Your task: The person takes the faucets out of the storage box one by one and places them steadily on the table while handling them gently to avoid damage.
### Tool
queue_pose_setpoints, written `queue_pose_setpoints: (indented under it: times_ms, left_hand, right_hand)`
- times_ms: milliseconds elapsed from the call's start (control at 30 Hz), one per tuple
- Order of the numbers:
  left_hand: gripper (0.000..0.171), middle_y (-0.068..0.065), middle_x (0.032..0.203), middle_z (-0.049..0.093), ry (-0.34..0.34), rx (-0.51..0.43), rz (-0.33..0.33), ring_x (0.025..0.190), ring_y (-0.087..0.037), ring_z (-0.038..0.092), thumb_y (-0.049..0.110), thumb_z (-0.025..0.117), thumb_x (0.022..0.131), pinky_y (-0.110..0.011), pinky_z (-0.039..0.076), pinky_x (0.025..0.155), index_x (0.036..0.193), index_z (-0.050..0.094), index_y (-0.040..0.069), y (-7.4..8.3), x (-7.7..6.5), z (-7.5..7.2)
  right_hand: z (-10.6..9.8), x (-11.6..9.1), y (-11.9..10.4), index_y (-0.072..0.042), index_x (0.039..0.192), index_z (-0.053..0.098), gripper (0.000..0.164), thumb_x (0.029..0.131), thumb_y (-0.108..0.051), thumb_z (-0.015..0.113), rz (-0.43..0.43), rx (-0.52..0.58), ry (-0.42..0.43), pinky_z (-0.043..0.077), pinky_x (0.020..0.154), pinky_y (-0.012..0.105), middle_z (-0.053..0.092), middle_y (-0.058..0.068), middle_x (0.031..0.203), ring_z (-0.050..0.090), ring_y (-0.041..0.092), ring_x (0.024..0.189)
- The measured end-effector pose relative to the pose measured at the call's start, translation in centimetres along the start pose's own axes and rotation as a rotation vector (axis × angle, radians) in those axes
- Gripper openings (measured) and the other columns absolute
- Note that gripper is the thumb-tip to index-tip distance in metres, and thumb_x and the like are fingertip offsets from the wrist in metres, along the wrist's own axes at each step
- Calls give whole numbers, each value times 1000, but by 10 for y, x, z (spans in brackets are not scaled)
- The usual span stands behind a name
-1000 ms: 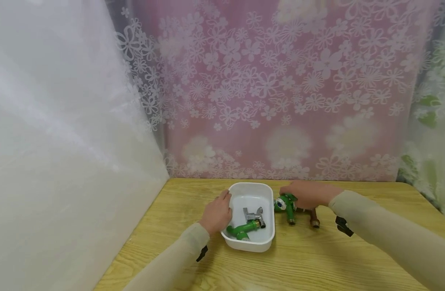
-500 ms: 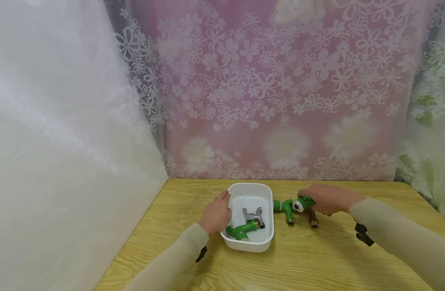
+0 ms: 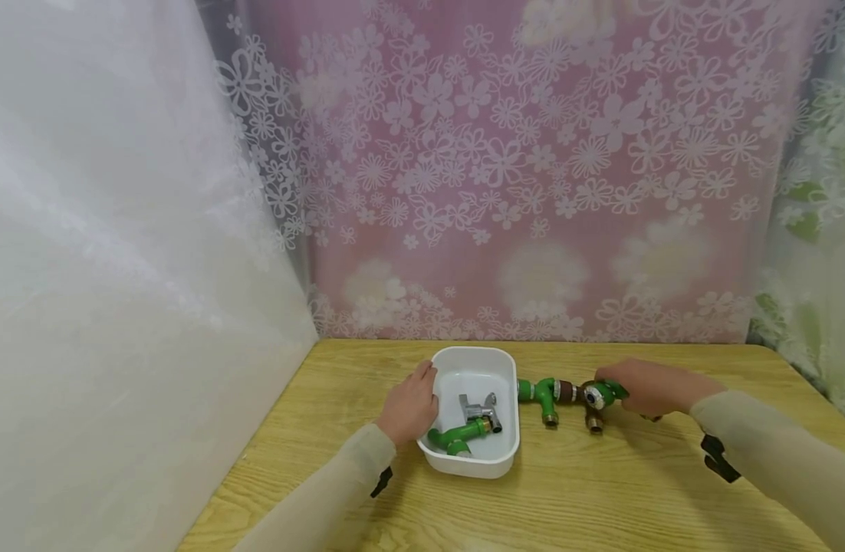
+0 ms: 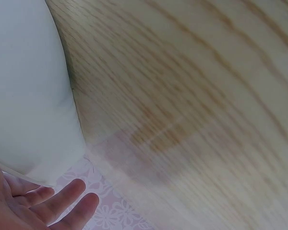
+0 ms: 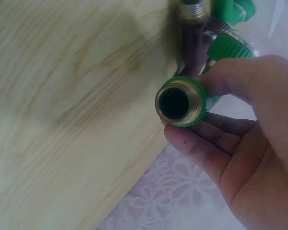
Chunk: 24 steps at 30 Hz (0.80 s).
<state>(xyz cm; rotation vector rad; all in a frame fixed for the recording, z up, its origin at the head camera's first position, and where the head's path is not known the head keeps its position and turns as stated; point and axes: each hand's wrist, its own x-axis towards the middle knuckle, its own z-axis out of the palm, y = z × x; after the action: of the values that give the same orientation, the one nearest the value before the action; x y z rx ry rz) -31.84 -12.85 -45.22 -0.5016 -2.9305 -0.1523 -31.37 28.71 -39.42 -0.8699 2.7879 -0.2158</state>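
Note:
My left hand (image 3: 405,406) holds the left rim of a white plastic basin (image 3: 472,462), its thumb over the edge. In the left wrist view its fingers (image 4: 62,201) lie along the basin's outside. A chrome tap (image 3: 479,412) and a green tap (image 3: 461,435) lie inside the basin. My right hand (image 3: 652,386) pinches another green tap (image 3: 602,395) with a round pale cap, right of the basin. Its threaded brass end (image 5: 196,100) faces the right wrist camera, between thumb and fingers. Beside it lie a brown tap (image 3: 593,422) and a green tap (image 3: 547,396).
The wood-grain table (image 3: 567,498) reaches a flowered pink curtain (image 3: 533,192) at the back. A white sheet (image 3: 133,268) hangs on the left. The lying green tap sits close against the basin's right side.
My right hand has moved right with the green tap, uncovering the lying green tap and more of the brown one. My left hand has stayed on the basin.

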Motion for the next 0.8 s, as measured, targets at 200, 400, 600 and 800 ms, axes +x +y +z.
queue_pose_setpoints:
  times_ms: [200, 400, 600, 800]
  left_hand:
    - [50, -10, 157, 39, -3, 9, 2, 128, -27, 58, 22, 46, 103, -42, 55, 96, 148, 46, 2, 0, 0, -1]
    - [49, -10, 157, 40, -3, 11, 8, 126, -28, 60, 21, 46, 103, -42, 56, 94, 148, 46, 2, 0, 0, -1]
    - [50, -10, 157, 39, -10, -2, 2, 125, -28, 60, 21, 46, 103, -41, 56, 94, 148, 46, 2, 1, 0, -1]
    - [50, -9, 158, 38, -10, -22, -4, 126, -28, 59, 22, 45, 103, -42, 56, 93, 149, 45, 3, 1, 0, -1]
  right_hand:
    - [7, -3, 12, -6, 132, 60, 45, 89, 2, 67, 17, -15, 7, 56, 82, 50, 66, 13, 122, 66, 33, 106]
    - [11, -5, 16, -8, 129, 61, 42, 89, 6, 65, 44, 15, -13, 56, 75, 45, 68, 7, 112, 68, 23, 94]
    - [14, -8, 19, -9, 123, 62, 37, 89, 4, 65, 57, 18, -13, 52, 67, 37, 67, 4, 99, 63, 14, 80]
    - [22, -8, 25, -4, 128, 61, 43, 86, 6, 64, 82, 5, -21, 52, 71, 40, 69, 4, 105, 66, 19, 87]
